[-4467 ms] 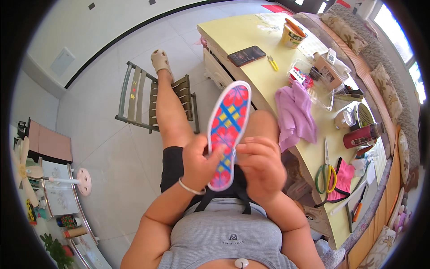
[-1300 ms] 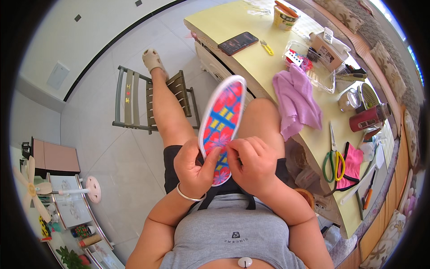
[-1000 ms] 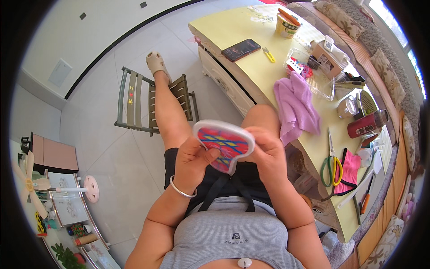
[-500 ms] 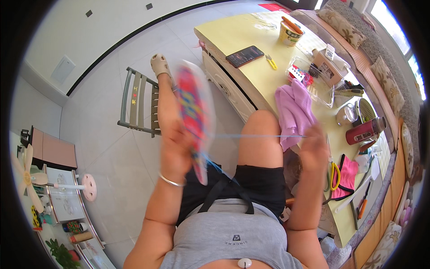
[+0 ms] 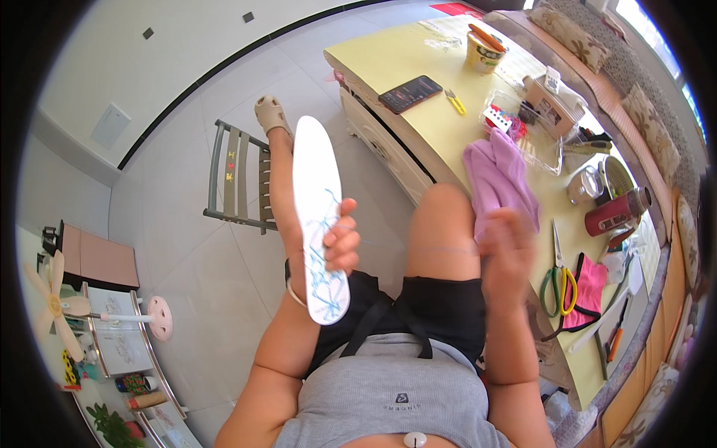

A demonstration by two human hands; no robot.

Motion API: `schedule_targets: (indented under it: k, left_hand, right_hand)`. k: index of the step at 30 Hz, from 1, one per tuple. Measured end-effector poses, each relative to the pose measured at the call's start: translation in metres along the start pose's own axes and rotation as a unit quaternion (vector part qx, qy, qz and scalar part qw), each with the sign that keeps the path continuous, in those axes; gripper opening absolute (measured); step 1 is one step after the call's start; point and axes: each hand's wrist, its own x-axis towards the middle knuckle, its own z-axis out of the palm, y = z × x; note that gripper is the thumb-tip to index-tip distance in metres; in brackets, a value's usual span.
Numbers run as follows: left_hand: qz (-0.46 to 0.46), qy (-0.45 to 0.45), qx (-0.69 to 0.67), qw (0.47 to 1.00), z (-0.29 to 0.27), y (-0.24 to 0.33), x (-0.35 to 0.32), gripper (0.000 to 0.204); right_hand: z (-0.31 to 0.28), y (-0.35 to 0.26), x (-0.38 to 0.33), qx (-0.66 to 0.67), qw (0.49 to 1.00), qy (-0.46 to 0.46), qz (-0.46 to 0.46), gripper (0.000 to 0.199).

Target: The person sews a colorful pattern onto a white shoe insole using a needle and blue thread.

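My left hand [image 5: 342, 243] grips an insole [image 5: 317, 172], upright over my lap, with my fingers curled round its right edge. Its white face is toward me, with blue thread stitches [image 5: 326, 280] across the lower half. My right hand [image 5: 508, 243], blurred, is raised over my right thigh in front of the lilac cloth [image 5: 502, 172]. A faint blue thread [image 5: 455, 249] reaches it from the insole side, and its fingers look pinched together on that thread. Whether a needle is there cannot be made out.
On the yellow-topped table [image 5: 407, 56] at right lie a phone [image 5: 410, 94], small yellow snips [image 5: 455, 102], scissors [image 5: 558, 280], pink fabric [image 5: 588, 291] and a clear tray [image 5: 541, 149]. A maroon flask [image 5: 618, 212] is near its far edge. A folding chair [image 5: 237, 175] stands at left.
The insole has turned from its colourful patterned face to its white, stitched face. My right hand has moved slightly left and down, and the thread, taut before, now shows only faintly.
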Motion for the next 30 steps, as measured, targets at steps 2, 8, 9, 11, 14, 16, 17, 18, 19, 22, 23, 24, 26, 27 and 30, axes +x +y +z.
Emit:
schedule_targets:
  k: [2, 8, 9, 11, 14, 16, 17, 18, 19, 22, 23, 24, 26, 27, 30]
  left_hand:
    - [-0.04, -0.023, -0.013, 0.999, -0.006, -0.018, 0.0, 0.055]
    - [-0.074, -0.009, -0.062, 0.995, -0.02, -0.036, -0.007, 0.057]
    - [-0.074, -0.005, -0.053, 0.996, -0.018, -0.037, -0.008, 0.057]
    - [-0.075, 0.002, -0.036, 0.997, -0.012, -0.039, -0.007, 0.058]
    - [-0.078, -0.008, -0.029, 0.997, -0.017, -0.038, -0.008, 0.058]
    - [-0.077, -0.02, -0.03, 0.996, -0.017, -0.039, -0.006, 0.059]
    - [-0.077, -0.021, -0.035, 0.996, -0.016, -0.04, -0.007, 0.059]
    - [-0.077, -0.023, -0.041, 0.996, -0.015, -0.04, -0.007, 0.059]
    - [-0.079, -0.02, -0.051, 0.995, -0.013, -0.041, -0.008, 0.06]
    - [-0.086, -0.023, -0.066, 0.994, -0.013, -0.041, -0.008, 0.061]
    - [-0.089, -0.025, -0.068, 0.993, -0.013, -0.041, -0.007, 0.061]
    - [-0.085, -0.024, -0.061, 0.994, -0.013, -0.041, -0.007, 0.061]
    - [-0.078, -0.021, -0.047, 0.996, -0.012, -0.041, -0.007, 0.06]
    - [-0.082, -0.024, -0.052, 0.995, -0.012, -0.041, -0.007, 0.06]
    - [-0.078, -0.003, -0.031, 0.996, -0.011, -0.039, -0.008, 0.057]
  right_hand:
    - [0.038, 0.006, -0.016, -0.117, 0.979, -0.096, -0.137, 0.007]
    - [0.086, 0.005, -0.029, -0.102, 0.946, -0.189, -0.242, 0.011]
    - [0.087, 0.006, -0.029, -0.111, 0.943, -0.186, -0.252, 0.011]
    - [0.087, 0.009, -0.028, -0.129, 0.937, -0.18, -0.272, 0.011]
    - [0.088, 0.008, -0.028, -0.125, 0.937, -0.182, -0.269, 0.012]
    - [0.088, 0.007, -0.027, -0.126, 0.934, -0.183, -0.28, 0.011]
    - [0.088, 0.007, -0.027, -0.127, 0.932, -0.183, -0.286, 0.011]
    - [0.088, 0.007, -0.027, -0.127, 0.933, -0.183, -0.284, 0.011]
    - [0.088, 0.007, -0.027, -0.127, 0.933, -0.183, -0.283, 0.011]
    - [0.088, 0.006, -0.028, -0.126, 0.934, -0.183, -0.28, 0.011]
    - [0.088, 0.005, -0.028, -0.126, 0.934, -0.183, -0.279, 0.011]
    - [0.088, 0.005, -0.028, -0.126, 0.934, -0.184, -0.279, 0.012]
    - [0.088, 0.004, -0.028, -0.126, 0.934, -0.186, -0.277, 0.012]
    - [0.088, 0.004, -0.028, -0.127, 0.933, -0.187, -0.279, 0.011]
    - [0.088, 0.004, -0.026, -0.146, 0.926, -0.188, -0.293, 0.011]
